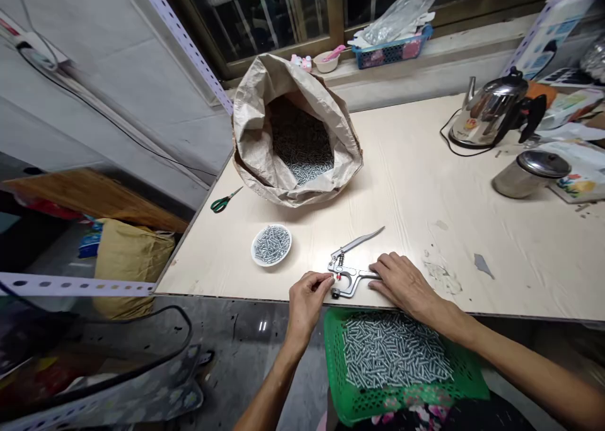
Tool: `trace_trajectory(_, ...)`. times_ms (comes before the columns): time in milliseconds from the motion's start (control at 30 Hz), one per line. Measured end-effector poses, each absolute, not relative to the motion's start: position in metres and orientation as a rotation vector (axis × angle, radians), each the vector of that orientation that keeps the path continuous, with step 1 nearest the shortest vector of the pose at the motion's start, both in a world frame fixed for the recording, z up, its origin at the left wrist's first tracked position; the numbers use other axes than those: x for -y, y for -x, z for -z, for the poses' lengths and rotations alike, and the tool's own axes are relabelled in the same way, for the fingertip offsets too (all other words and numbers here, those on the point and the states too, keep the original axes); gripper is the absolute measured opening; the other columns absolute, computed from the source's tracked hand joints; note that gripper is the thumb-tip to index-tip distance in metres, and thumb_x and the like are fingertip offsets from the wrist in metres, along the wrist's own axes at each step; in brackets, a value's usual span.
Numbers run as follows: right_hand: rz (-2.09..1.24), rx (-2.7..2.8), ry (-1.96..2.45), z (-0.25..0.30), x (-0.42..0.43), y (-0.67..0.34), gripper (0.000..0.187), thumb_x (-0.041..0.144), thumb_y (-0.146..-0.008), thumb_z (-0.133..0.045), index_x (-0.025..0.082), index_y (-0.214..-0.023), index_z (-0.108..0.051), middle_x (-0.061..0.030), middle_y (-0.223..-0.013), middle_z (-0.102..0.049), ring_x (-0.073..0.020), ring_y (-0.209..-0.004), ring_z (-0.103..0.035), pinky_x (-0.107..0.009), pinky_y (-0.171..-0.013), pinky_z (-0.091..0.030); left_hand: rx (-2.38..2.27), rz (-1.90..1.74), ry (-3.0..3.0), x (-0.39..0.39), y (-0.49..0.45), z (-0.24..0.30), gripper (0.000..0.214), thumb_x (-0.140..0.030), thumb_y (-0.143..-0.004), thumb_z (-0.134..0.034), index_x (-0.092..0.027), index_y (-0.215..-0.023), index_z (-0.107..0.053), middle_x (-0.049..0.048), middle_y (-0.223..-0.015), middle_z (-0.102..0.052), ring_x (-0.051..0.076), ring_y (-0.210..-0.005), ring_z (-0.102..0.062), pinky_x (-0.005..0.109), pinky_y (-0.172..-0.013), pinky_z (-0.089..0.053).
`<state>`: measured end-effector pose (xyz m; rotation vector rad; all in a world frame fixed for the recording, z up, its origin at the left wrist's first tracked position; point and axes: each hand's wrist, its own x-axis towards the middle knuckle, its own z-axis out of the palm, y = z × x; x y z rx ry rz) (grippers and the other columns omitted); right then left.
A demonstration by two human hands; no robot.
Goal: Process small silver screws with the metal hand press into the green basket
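Observation:
Silver hand press pliers (pixel 350 273) lie on the table near its front edge, their upper lever raised and a spring and red tip showing at the jaw. My right hand (pixel 401 283) is closed over the end of the lower handle. At the jaw's left side, my left hand (pixel 308 292) pinches thumb and fingers together; whatever is between them is too small to make out. A white bowl (pixel 271 245) of small metal pieces stands left of the pliers. Below the table edge, a green basket (pixel 338 368) holds many short, ridged metal pieces.
An open woven sack (pixel 297 195) with metal pieces stands behind the bowl. Green-handled scissors (pixel 224 201) lie at the left edge. A kettle (pixel 491 109) and a lidded metal cup (pixel 527 174) stand at right. A blue basket (pixel 394 51) sits on the windowsill.

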<state>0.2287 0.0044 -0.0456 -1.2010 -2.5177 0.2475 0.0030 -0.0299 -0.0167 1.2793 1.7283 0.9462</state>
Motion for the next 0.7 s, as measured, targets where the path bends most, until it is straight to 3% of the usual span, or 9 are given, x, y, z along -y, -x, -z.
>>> trace_trajectory(200, -0.182, 2.506, 1.142, 0.063, -0.006, -0.229, 0.016, 0.016, -0.093, -0.044, 0.019, -0.08, -0.053, -0.0033, -0.08, -0.055, -0.0171, -0.073, -0.045, -0.031, -0.067, -0.033, -1.766, -0.833, -1.389, 0.028, -0.007, 0.021, 0.017, -0.034, -0.072, -0.065, -0.021, -0.074, -0.074, 0.0041, -0.075, -0.071, 0.018, -0.071, -0.064, 0.028, -0.069, -0.049)
trace_trajectory(533, 0.086, 2.44, 1.056, 0.059, -0.001, -0.23, 0.027, 0.009, -0.094, -0.037, 0.018, -0.078, -0.056, -0.0026, -0.074, -0.056, -0.0172, -0.071, -0.042, -0.033, -0.069, -0.029, -1.81, -0.714, -1.337, 0.027, -0.005, 0.02, 0.021, -0.038, -0.073, -0.066, -0.02, -0.074, -0.074, 0.0047, -0.08, -0.073, 0.02, -0.076, -0.066, 0.028, -0.069, -0.048)
trace_trajectory(700, 0.06, 2.423, 1.079, 0.057, 0.0, -0.23, 0.029, 0.009, -0.094, -0.036, 0.019, -0.08, -0.058, -0.0026, -0.074, -0.056, -0.0175, -0.072, -0.042, -0.034, -0.07, -0.027, -1.854, -0.705, -1.351, 0.028, -0.008, 0.021, 0.022, -0.04, -0.073, -0.066, -0.019, -0.074, -0.074, 0.0044, -0.078, -0.072, 0.019, -0.075, -0.065, 0.027, -0.068, -0.047)
